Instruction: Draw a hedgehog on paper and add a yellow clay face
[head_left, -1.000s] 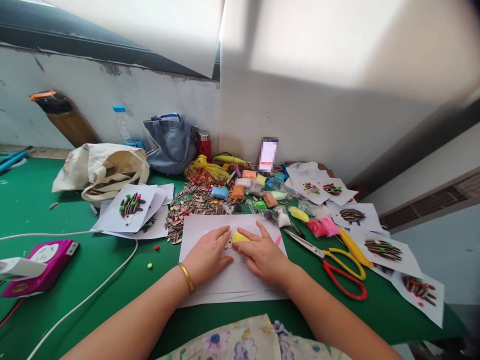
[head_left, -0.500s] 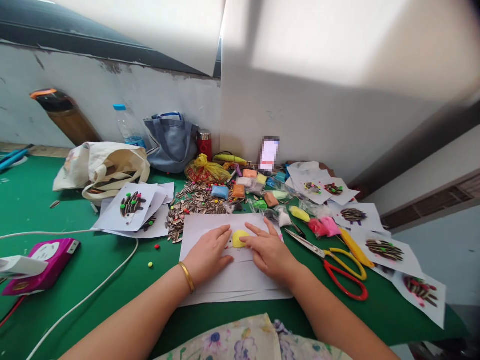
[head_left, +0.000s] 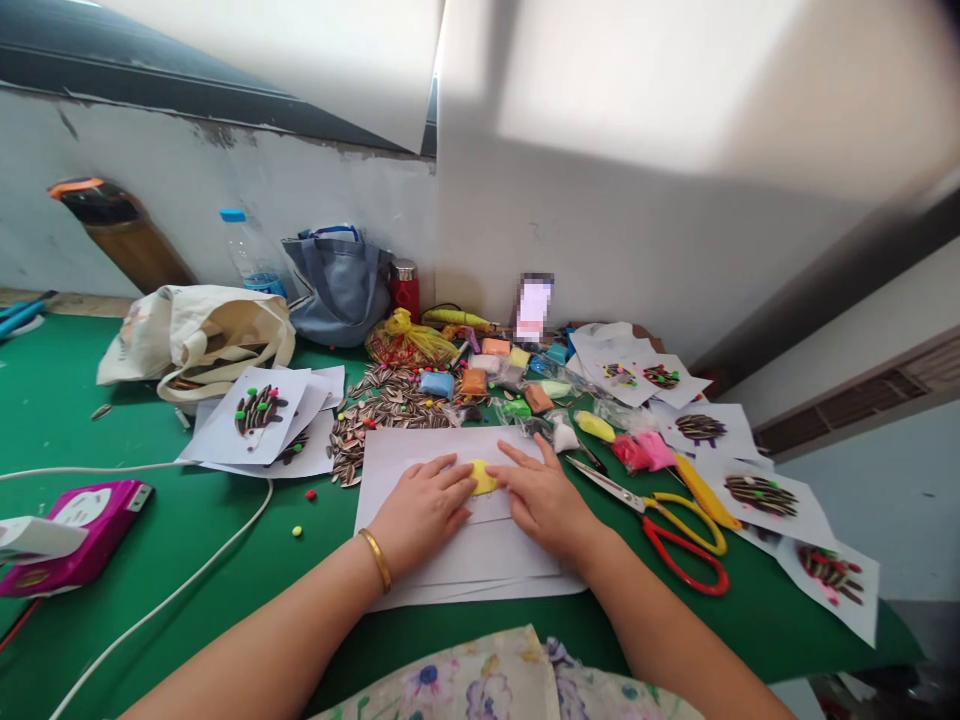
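A flattened piece of yellow modelling clay [head_left: 481, 478] lies on a stack of white paper [head_left: 450, 572] in front of me. My left hand [head_left: 426, 508] rests on the paper with fingers stretched out, their tips touching the clay's left side. From the right, my right hand [head_left: 544, 497] lies with its fingers spread, the index fingertip at the clay's right edge. Neither hand grips anything. The fingers partly cover the sheet around the clay.
Striped sunflower seeds [head_left: 390, 405] lie heaped behind the paper, beside several coloured clay packets [head_left: 474, 381]. Scissors [head_left: 652, 515] lie to the right, near finished seed hedgehog pictures [head_left: 761, 497]. More pictures [head_left: 259, 415], a cloth bag [head_left: 180, 335] and a magenta power adapter [head_left: 82, 530] are left.
My left hand has shifted right, so its fingertips now reach over the clay's left edge. My right hand stays at the clay's right side. The camera view has moved slightly.
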